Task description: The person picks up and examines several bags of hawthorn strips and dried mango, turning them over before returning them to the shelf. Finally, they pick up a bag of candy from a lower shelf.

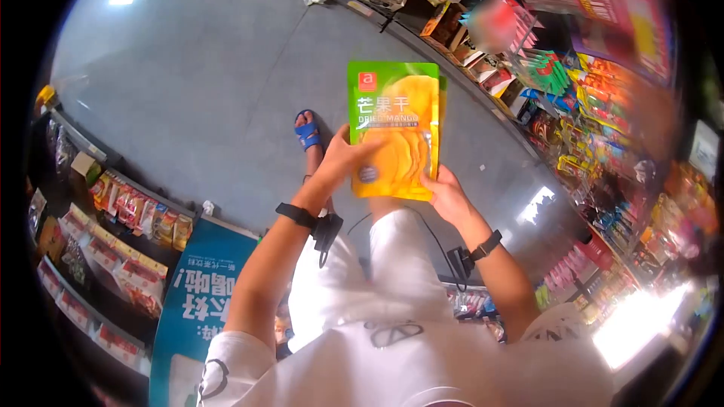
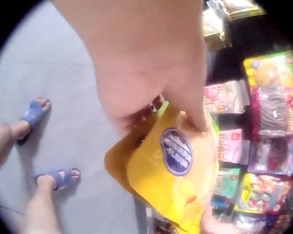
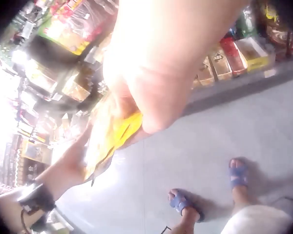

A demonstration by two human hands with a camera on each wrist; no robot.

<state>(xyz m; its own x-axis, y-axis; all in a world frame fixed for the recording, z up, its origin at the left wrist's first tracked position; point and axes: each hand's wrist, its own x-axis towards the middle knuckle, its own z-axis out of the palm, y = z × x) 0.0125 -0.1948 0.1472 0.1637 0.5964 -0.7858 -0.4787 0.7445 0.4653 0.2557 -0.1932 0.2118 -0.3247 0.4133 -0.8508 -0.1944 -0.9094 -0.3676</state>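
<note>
A green and yellow pouch of dried mango [image 1: 397, 102] is held upright in front of the body, its printed face toward the head camera. My left hand [image 1: 341, 163] grips its left edge, with the thumb laid across the front. At the lower right corner, my right hand [image 1: 450, 196] pinches the pouch with its thumb on the front. In the left wrist view, the yellow lower part of the pouch [image 2: 151, 168] bears a round dark badge, and a darker yellow layer shows behind it. The fingers behind the pouch are mostly hidden in the head view.
Shelves of colourful snack packets [image 1: 596, 98] curve along the right. Lower shelves with packets [image 1: 136, 207] stand at the left, beside a teal sign [image 1: 197, 279]. Grey floor [image 1: 211, 75] lies ahead, with a blue sandal [image 1: 308, 133] on a foot below.
</note>
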